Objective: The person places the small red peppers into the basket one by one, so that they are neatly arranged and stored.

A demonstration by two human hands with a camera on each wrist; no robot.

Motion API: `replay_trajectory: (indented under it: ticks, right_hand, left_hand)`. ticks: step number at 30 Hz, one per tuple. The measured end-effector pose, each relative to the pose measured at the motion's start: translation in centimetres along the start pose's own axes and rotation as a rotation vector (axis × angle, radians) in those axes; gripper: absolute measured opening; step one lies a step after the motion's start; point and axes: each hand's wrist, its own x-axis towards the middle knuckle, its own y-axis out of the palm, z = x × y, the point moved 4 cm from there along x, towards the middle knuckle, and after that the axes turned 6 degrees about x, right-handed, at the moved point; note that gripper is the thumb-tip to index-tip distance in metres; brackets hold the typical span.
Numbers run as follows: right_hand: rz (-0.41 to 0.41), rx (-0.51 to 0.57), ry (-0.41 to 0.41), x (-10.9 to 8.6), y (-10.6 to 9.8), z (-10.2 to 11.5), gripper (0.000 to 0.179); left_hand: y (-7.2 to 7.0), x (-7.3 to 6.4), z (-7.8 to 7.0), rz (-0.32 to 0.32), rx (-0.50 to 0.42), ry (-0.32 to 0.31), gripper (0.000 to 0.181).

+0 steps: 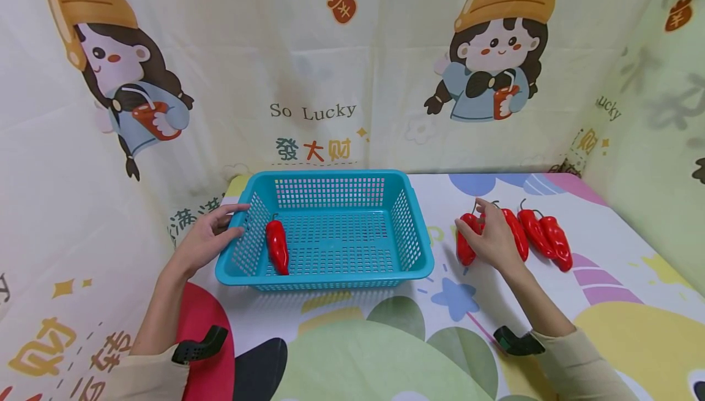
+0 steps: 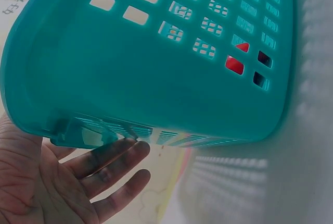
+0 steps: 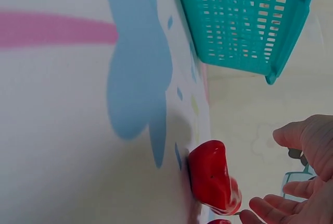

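Note:
A blue-green plastic basket [image 1: 336, 279] with slotted walls stands on the table, one red pepper [image 1: 277, 247] lying inside near its left wall. At the basket's left rim is my left hand [image 1: 206, 236], its thumb and fingers spread; the left wrist view shows the fingers [image 2: 117, 174] loosely extended beside the outer wall. My right hand [image 1: 492, 236] hovers over a row of red peppers, thumb and fingers apart. Its fingertips come close to the stem of the leftmost pepper [image 1: 466, 253], which the right wrist view shows lying on the tabletop.
To the right of my right hand lie more red peppers [image 1: 534, 234], side by side with stems pointing away. A printed cloth [image 1: 385, 82] hangs behind the table, and another side of it rises at the left. The tabletop [image 1: 396, 352] carries a colourful cartoon print.

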Motion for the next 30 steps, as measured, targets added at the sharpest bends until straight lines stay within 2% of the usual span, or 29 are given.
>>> replay_trajectory:
  ticks: [14,23,30]
  right_hand:
    - [0.058,-0.037,0.024,0.4,0.6,-1.1,0.080]
    - [0.079,-0.069,0.004,0.2,1.1,-1.2,0.079]
    - [0.108,-0.079,0.052,0.0,1.5,-1.7,0.075]
  left_hand:
    - [0.1,0.0,0.1,-0.006,0.006,-0.004,0.063]
    - [0.0,0.0,0.0,-0.002,0.004,-0.008,0.062]
    - [0.1,0.0,0.0,-0.002,0.004,-0.004,0.063]
